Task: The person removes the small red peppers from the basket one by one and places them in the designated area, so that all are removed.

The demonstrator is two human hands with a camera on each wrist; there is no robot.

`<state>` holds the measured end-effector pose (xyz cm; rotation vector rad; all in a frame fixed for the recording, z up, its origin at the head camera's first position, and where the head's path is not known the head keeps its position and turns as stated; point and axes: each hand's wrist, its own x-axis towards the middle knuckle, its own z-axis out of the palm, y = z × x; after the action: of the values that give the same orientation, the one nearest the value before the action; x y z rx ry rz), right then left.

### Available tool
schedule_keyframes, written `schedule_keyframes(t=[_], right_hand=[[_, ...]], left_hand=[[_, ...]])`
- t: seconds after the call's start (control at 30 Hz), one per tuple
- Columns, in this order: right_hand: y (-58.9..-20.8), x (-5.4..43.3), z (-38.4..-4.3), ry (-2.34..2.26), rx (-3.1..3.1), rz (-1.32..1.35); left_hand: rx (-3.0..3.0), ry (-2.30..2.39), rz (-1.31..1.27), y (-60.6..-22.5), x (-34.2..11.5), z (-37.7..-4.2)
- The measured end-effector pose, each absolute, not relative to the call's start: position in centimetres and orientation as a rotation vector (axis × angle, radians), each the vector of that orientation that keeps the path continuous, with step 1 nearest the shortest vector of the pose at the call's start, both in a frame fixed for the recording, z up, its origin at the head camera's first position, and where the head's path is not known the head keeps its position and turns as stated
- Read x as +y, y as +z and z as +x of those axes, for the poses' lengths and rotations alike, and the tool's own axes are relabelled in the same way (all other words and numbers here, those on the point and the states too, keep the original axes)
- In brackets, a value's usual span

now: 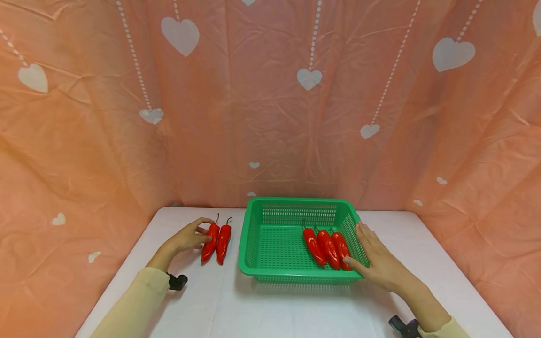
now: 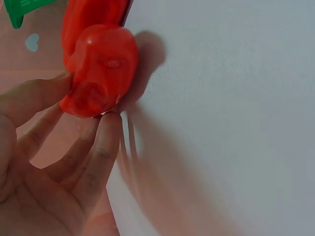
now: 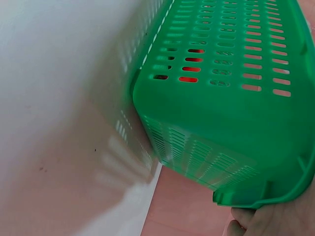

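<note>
Two red chili peppers lie side by side on the white table, left of a green plastic basket. My left hand is at the left chili pepper, its thumb on one side and its fingertips on the other. In the left wrist view the pinched chili pepper shows its rounded end. The other chili pepper is right beside it. My right hand rests on the basket's right rim with fingers straight, the thumb reaching over the front corner. Inside, three red chili peppers lie along the right side.
The white table ends at the back against a peach curtain printed with white hearts. More of that fabric hangs at the left and right. Bare tabletop shows in front of the basket.
</note>
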<state>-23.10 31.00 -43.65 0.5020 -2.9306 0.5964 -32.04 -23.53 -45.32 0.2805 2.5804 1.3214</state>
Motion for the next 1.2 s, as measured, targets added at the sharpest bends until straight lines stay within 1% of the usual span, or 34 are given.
schedule_keyframes(t=[0.57,0.93,1.2], right_hand=[[-43.8,31.0,-23.1,0.597,-2.925,0.505],[-43.6,31.1,-23.2,0.603,-2.919,0.513],[-43.5,31.0,-23.1,0.611,-2.924,0.517]], left_hand=[[2.580,1.309,0.273,-45.1,-23.7,-32.0],[2.619,1.272,0.269,-44.2,-24.1,-31.7],[2.697,1.258,0.358,-43.0,-24.0,-31.8]])
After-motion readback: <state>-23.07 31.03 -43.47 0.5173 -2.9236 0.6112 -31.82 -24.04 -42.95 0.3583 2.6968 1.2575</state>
